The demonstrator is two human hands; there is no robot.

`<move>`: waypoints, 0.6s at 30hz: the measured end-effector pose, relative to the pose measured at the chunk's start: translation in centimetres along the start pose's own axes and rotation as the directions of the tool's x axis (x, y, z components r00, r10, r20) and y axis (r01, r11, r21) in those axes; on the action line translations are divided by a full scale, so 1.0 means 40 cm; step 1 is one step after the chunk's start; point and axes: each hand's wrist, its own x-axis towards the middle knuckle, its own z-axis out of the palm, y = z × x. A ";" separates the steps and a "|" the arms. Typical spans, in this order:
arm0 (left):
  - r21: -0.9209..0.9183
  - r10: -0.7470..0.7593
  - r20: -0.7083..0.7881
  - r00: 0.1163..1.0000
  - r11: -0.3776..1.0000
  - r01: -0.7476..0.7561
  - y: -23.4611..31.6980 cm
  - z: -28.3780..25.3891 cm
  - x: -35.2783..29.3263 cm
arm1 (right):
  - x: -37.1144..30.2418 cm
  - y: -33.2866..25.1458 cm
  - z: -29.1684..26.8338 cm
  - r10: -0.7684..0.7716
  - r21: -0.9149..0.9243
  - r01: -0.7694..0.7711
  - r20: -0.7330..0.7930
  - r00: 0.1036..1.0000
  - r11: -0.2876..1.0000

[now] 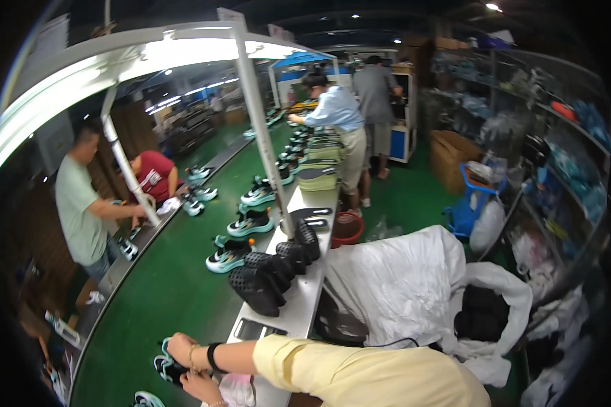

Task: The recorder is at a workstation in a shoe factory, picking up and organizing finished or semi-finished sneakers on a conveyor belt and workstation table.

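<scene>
On the green conveyor belt (139, 305) at the lower left lies a black sneaker (168, 368) with light teal trim. My right hand (181, 349), below a yellow sleeve and a black wristband, grips its upper edge with curled fingers. Just below, my left hand (201, 388) holds the near end of the same sneaker, and its fingertips are partly hidden. A white and pink cloth (237, 390) lies beside my left hand. Part of another sneaker (148, 399) shows at the lower edge.
Black textured shoe-shaped pieces (256, 290) stand on the metal ledge (293, 298) to the right, near a frame post (258, 108). Several sneakers (250, 222) line the belt. White sacks (407, 285) fill the right side. Co-workers (346, 112) stand farther along and across.
</scene>
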 end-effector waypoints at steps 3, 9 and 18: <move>0.271 0.291 -0.214 0.932 0.935 -0.230 -0.055 -0.094 -0.031 | -0.006 -0.150 -0.005 -0.216 -0.053 0.215 -0.027 0.976 0.975; 0.308 0.309 -0.250 0.918 0.924 -0.227 -0.127 -0.026 -0.027 | 0.008 -0.192 0.098 -0.159 0.202 0.183 -0.132 0.979 0.962; 0.350 0.256 -0.168 0.952 0.918 -0.185 -0.166 -0.036 -0.035 | 0.005 -0.246 0.162 -0.180 0.254 0.210 -0.136 0.974 0.944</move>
